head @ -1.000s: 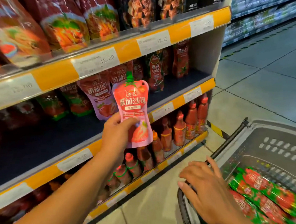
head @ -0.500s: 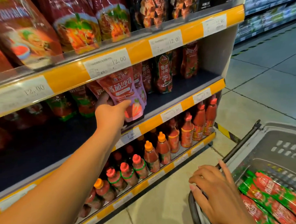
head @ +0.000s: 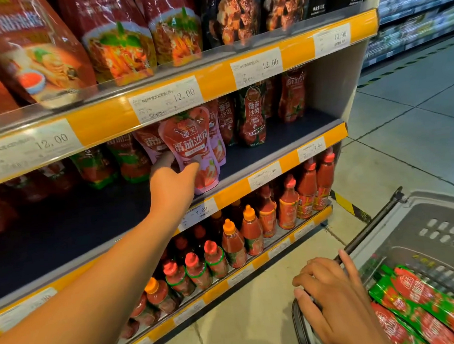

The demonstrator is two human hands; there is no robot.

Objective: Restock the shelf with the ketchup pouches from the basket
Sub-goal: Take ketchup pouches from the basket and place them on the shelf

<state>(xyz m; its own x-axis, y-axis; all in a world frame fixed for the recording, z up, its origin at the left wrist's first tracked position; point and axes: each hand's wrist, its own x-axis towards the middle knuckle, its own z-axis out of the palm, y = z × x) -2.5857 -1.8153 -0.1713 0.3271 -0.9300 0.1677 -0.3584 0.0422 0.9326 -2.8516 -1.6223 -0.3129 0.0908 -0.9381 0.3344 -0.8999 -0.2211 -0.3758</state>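
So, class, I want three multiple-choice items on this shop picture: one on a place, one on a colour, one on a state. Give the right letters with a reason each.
1. Where is the pink ketchup pouch held by the left hand?
A. on the floor
B. on the middle shelf
C. inside the basket

2. What colour edges the pouches in the basket?
A. green
B. blue
C. white

3. What is the right hand doing?
A. hanging free
B. lifting a bottle
C. resting on the basket rim

Answers: 1 B, the pouch stands upright at the shelf's front, thumb and fingers around it. 2 A, green borders frame the red packs. 3 C, its fingers lie curled over the rim beside the handle.
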